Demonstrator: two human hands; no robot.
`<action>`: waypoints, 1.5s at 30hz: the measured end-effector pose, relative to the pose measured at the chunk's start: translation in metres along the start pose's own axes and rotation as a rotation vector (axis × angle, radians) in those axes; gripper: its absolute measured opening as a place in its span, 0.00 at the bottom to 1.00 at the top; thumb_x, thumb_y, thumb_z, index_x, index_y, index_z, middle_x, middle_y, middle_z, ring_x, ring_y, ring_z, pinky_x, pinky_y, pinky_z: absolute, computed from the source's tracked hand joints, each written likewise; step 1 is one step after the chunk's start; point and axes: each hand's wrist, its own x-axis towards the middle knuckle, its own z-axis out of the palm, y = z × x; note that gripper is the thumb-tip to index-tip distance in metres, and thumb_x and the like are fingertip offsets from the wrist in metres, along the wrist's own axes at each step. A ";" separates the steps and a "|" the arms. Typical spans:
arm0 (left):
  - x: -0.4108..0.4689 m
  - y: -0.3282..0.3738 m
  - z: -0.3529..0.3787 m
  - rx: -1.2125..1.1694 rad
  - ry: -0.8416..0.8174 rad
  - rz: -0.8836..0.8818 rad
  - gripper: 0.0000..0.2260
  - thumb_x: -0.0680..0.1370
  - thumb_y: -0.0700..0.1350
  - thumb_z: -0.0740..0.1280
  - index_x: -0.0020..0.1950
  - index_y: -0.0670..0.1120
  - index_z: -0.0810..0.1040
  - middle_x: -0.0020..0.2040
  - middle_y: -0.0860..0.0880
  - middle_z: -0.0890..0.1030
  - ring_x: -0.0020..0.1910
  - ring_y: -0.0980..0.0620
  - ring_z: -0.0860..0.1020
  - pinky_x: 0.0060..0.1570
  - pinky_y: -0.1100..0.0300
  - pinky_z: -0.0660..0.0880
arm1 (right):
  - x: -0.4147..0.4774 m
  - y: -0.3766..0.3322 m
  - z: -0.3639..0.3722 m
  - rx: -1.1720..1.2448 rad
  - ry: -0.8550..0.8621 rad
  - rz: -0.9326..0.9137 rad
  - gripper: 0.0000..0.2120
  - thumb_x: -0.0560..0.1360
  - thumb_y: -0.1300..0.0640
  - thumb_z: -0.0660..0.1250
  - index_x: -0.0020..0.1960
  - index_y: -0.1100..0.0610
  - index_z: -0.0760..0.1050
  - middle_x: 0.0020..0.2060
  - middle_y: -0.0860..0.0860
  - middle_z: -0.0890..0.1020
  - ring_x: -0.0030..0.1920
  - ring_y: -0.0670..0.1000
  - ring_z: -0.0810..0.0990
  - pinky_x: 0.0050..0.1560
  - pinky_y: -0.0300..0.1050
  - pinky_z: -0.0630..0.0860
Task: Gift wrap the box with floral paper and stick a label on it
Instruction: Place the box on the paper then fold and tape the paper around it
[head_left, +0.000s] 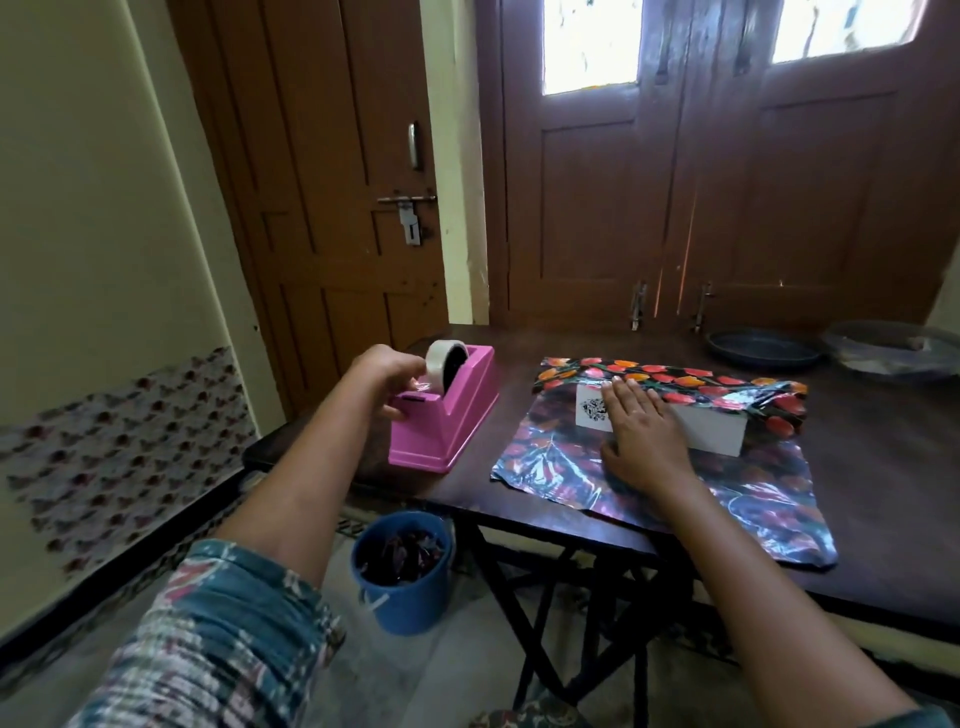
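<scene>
A white box (717, 430) lies on a sheet of floral paper (737, 499) spread over the dark table (883, 525). The paper's far edge (675, 376) is folded up over the box top. My right hand (641, 434) lies flat with straight fingers on the box's left part, holding the fold down. A black-and-white print shows on the box's left end. To the left stands a pink tape dispenser (449, 415) with a roll of clear tape (445, 361). My left hand (387, 382) pinches the free end of the tape at the dispenser.
A dark round dish (761, 351) and a grey dish (888, 348) sit at the table's far right. A blue bucket (402, 569) with scraps stands on the floor under the table's left edge. Brown doors rise behind the table.
</scene>
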 end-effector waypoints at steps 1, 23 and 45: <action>-0.002 0.001 0.001 -0.019 0.001 -0.002 0.06 0.77 0.40 0.64 0.50 0.38 0.75 0.45 0.42 0.78 0.45 0.47 0.77 0.47 0.51 0.77 | 0.000 0.000 0.000 0.004 0.001 0.001 0.32 0.77 0.53 0.56 0.77 0.57 0.45 0.76 0.54 0.49 0.76 0.51 0.46 0.73 0.45 0.42; -0.016 -0.071 0.026 -0.611 0.203 0.142 0.08 0.74 0.43 0.70 0.36 0.45 0.76 0.36 0.48 0.80 0.44 0.49 0.76 0.50 0.54 0.72 | 0.001 0.002 0.001 -0.011 -0.011 -0.010 0.34 0.77 0.51 0.57 0.76 0.56 0.45 0.76 0.53 0.49 0.76 0.51 0.46 0.73 0.46 0.42; -0.025 -0.102 0.024 -0.289 0.330 0.216 0.04 0.76 0.45 0.68 0.43 0.46 0.78 0.41 0.48 0.82 0.41 0.52 0.80 0.46 0.54 0.80 | 0.001 0.003 0.001 -0.058 -0.027 -0.003 0.35 0.77 0.49 0.57 0.77 0.57 0.43 0.76 0.53 0.49 0.76 0.51 0.47 0.73 0.45 0.42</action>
